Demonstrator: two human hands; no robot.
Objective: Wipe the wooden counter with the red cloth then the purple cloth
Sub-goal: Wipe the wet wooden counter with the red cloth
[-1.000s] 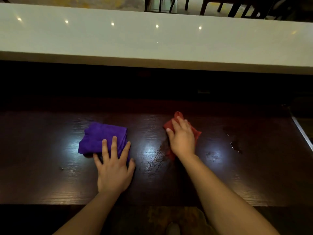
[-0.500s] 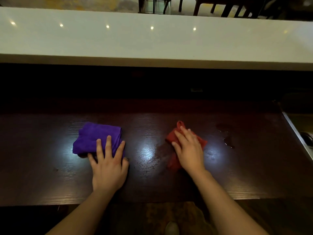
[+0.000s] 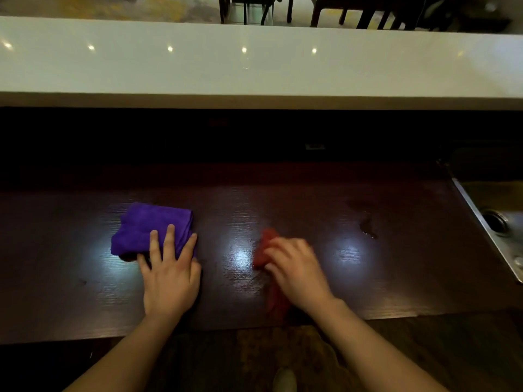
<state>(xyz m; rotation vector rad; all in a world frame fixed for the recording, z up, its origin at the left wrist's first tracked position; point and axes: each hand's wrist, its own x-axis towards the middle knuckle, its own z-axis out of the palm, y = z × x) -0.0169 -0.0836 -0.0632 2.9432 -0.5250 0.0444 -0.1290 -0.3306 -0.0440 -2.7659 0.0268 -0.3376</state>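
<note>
A dark wooden counter stretches across the view. My right hand presses on a crumpled red cloth near the counter's middle; the hand is blurred and the cloth trails under my wrist toward the front edge. My left hand lies flat with fingers spread, its fingertips on the near edge of a folded purple cloth to the left. A small wet patch shines on the wood to the right of the red cloth.
A metal sink with a drain is set into the counter at the right edge. A raised white ledge runs along the back, above a dark recess. Chair legs stand beyond it.
My right hand has dragged the red cloth toward me and slightly left, stretching it toward the front edge. My left hand and the purple cloth have stayed put. The view has shifted right, revealing the sink.
</note>
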